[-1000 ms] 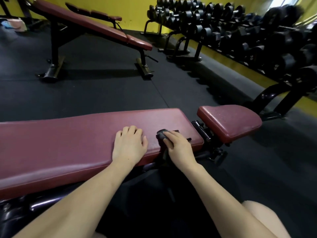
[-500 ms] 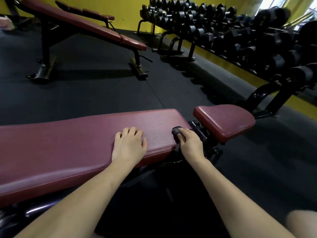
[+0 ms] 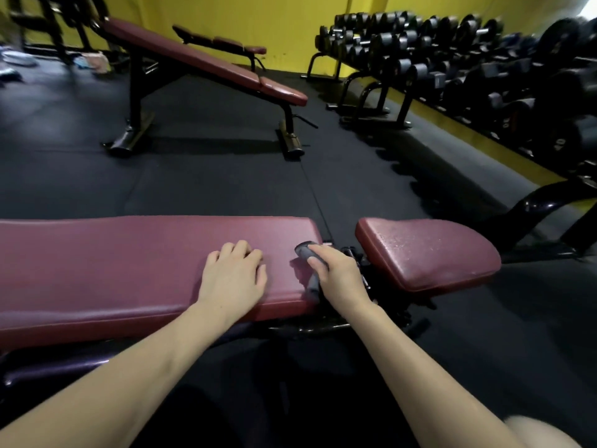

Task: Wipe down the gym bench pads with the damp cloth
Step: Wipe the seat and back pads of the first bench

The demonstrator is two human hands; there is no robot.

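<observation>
A long maroon bench pad (image 3: pixel 113 263) lies across the view in front of me, with a shorter maroon seat pad (image 3: pixel 429 250) to its right across a gap. My left hand (image 3: pixel 234 276) rests flat on the long pad near its right end, fingers slightly curled, holding nothing. My right hand (image 3: pixel 336 273) is closed on a dark grey cloth (image 3: pixel 308 253), pressed against the right end of the long pad by the gap. Part of the cloth hangs down over the pad's front edge. The seat pad's surface looks speckled with droplets.
A second maroon incline bench (image 3: pixel 206 66) stands on the black rubber floor (image 3: pixel 210 179) beyond. Racks of black dumbbells (image 3: pixel 452 59) line the yellow wall at right. A black frame leg (image 3: pixel 546 202) juts in at right. My knee (image 3: pixel 542 431) shows at the bottom right.
My right hand slid the cloth rightward along the long pad, from its front edge to its right end by the gap. My left hand stayed put. The view shifted slightly.
</observation>
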